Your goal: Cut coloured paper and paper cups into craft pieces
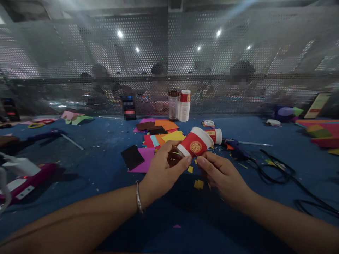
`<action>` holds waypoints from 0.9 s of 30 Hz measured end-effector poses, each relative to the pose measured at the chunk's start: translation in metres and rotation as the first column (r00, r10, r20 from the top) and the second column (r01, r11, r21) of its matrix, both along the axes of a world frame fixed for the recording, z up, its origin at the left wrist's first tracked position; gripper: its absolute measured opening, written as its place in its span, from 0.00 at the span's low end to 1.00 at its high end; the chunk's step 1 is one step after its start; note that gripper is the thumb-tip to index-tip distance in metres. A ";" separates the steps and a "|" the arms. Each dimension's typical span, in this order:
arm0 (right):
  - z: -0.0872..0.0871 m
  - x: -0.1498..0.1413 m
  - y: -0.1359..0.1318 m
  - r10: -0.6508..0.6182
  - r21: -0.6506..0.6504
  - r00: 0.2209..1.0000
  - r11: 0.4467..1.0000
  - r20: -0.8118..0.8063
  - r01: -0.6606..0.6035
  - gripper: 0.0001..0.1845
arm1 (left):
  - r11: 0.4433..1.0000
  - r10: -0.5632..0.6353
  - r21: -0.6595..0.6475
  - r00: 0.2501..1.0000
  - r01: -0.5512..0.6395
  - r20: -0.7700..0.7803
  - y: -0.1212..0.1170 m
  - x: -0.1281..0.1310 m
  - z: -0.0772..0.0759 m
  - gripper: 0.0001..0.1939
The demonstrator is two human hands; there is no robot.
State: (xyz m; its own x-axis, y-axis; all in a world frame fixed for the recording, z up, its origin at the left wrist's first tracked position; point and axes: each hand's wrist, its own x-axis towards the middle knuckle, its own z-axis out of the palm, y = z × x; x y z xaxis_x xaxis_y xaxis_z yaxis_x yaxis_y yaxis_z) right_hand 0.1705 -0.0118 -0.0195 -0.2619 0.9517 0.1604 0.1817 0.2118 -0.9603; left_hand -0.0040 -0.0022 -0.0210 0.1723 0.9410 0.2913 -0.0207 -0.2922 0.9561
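Red-and-white tapered paper cup (195,142) is tilting right of the frame's centre, the left hand (164,165) grasping it near its base; the right hand (225,173) is curling just beneath, possibly pinching something, I cannot tell. Probably light and easily dented, it is needing gentle pressure near the stiffer base.

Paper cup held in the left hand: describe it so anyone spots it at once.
Over the middle of the blue table, find the left hand, a bracelet at its wrist. It holds a tilted white paper cup with a red band and round gold emblem. The other cup lies on its side behind it, and the cup stack stands by the jar; only this is held.
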 end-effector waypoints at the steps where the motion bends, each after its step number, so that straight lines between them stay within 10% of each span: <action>1: 0.001 0.000 0.000 -0.003 0.007 1.000 1.000 0.007 0.003 0.25 | 1.000 -0.008 -0.030 1.000 0.008 0.018 0.000 0.000 0.000 0.21; 10: 0.002 0.001 0.000 0.026 -0.016 1.000 1.000 0.008 -0.026 0.24 | 0.956 -0.026 -0.251 0.900 0.149 0.434 -0.001 0.008 0.005 0.13; 27: 0.002 0.001 -0.001 -0.016 0.035 0.997 0.999 0.079 0.014 0.23 | 0.980 -0.054 -0.171 0.960 0.104 0.275 -0.001 0.006 0.001 0.21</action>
